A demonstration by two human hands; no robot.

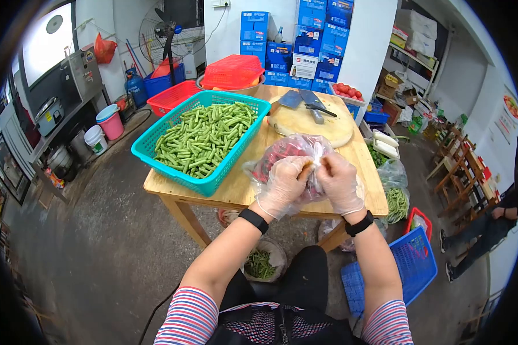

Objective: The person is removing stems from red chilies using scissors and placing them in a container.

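A clear plastic bag (pixel 293 145) with dark red contents, perhaps peppers, sits at the near edge of the wooden table. My left hand (pixel 286 179), in a clear disposable glove, is closed in a pinch on the bag's gathered top. Beside it, my right hand (pixel 339 179), gloved the same way, pinches the other side of that twisted top. The fingertips of both hands nearly meet over the bag. Left of the bag stands a teal basket (pixel 208 185) full of cut green beans (pixel 204 138).
Behind the bag lies a round cutting board (pixel 328 129) with two cleavers (pixel 290 99) and a black-handled knife (pixel 319 109). Below are a bin (pixel 279 259) with green trimmings and a blue crate (pixel 411 267). A person (pixel 483 227) stands at the far right.
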